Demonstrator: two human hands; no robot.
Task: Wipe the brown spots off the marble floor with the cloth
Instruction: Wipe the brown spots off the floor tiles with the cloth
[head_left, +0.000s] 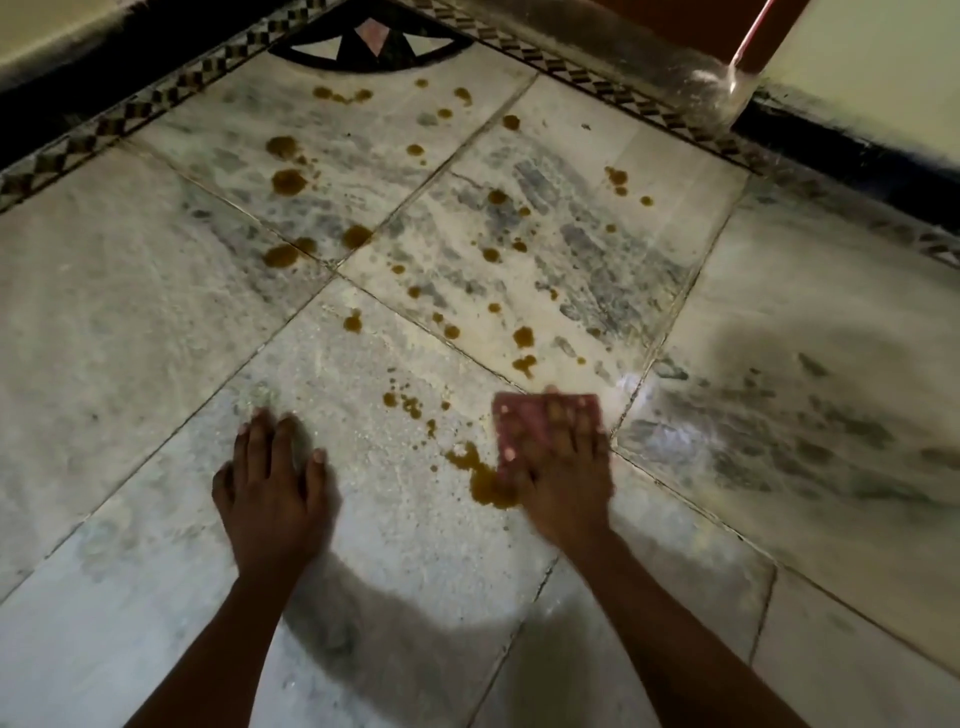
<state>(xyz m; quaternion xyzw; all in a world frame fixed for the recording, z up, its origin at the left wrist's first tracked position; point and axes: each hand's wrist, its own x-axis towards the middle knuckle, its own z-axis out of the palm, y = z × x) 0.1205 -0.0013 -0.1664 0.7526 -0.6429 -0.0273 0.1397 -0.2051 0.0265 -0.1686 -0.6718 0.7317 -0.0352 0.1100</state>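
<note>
So I'm down on the marble floor (156, 322) with my left hand (275, 493) planted flat, fingers spread and holding nothing, basically just propping me up so I can lean forward. My right hand (561, 467) is pressed palm-down on the pink cloth (524, 421), fingers splayed over it instead of bunched around it, which I figure gives more contact for a wipe (it looks a bit blurry, so probably mid-swipe). The cloth sits right by a tile seam, and the biggest brown puddle (485, 486) is touching its near-left corner and my thumb side, so that's the obvious first target. Between my hands there's a little scatter of small drips (402, 402). Past the cloth it gets worse: brown spots (522, 338) trail across the next tile, and further back sits a cluster of fatter blobs (288, 182) on the far-left tile. Honestly most of the job looks undone. There's plenty of open floor to sweep left and forward, nothing in the way. At the far end the checkered border strip (156, 101) and the dark wall base (831, 135) box in the corner, so spots up there will need shorter strokes, I'd guess.
</note>
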